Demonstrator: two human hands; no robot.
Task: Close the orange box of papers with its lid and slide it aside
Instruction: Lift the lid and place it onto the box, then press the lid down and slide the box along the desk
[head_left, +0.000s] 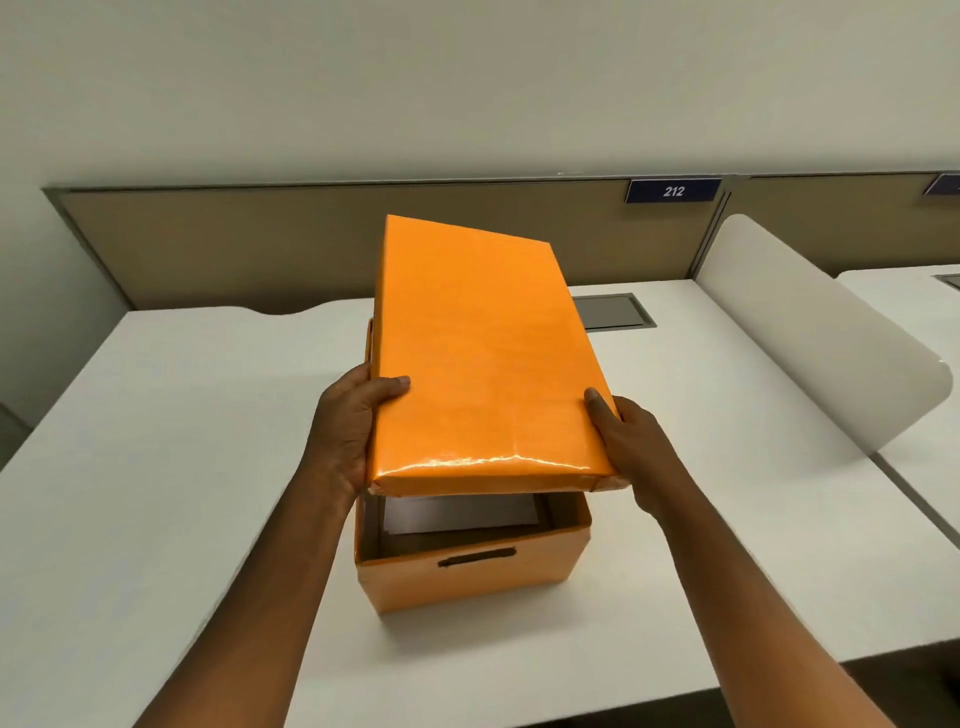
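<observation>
**Lid held over open box**

Left hand (345, 423) grips the glossy orange lid (483, 358) at frame centre, thumb on top. Below, the rectangular orange box (475, 577) shows white papers (462, 514). Right hand (631, 447) clasps the opposite edge.

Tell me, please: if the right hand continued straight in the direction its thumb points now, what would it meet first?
The right hand already grips the lid; its thumb points up along the lid's right edge. Beyond that, probably the grey hatch in the desk, though depth is unclear.
</observation>
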